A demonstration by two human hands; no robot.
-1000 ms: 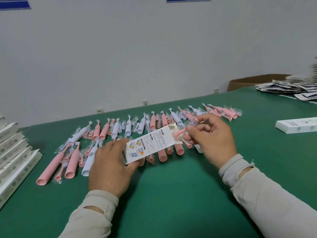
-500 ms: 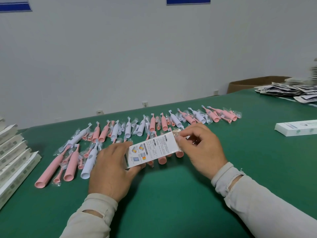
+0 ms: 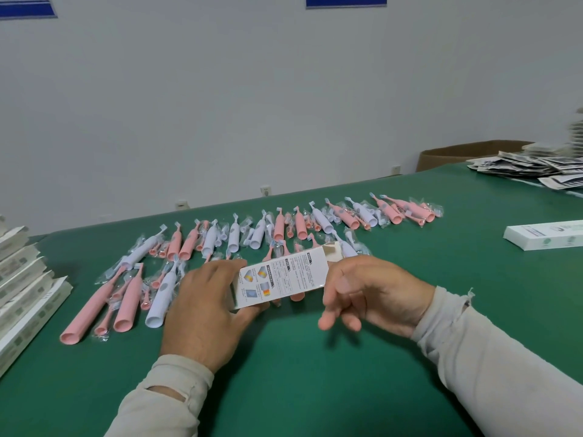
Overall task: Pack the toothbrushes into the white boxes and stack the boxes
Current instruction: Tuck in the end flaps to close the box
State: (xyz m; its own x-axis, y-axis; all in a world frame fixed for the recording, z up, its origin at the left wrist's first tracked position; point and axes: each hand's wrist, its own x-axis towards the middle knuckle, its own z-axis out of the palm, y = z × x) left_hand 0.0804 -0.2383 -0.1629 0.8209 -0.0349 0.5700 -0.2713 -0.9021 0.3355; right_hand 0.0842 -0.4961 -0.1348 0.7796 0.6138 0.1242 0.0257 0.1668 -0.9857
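My left hand grips the left end of a white printed box, held flat above the green table. The box's right end flap stands open. My right hand is at that right end, thumb against the box edge, the other fingers loosely curled below it. Behind the box, several pink and white toothbrushes in clear wrappers lie in a long row across the table. A stack of white boxes stands at the left edge.
A single white box lies on the table at the right. A pile of printed leaflets sits at the far right, with a brown cardboard carton behind the table edge. A grey wall runs along the back.
The pink toothbrush my right hand was feeding into the box's open end is out of sight now. Both hands and the box have come lower and nearer to me.
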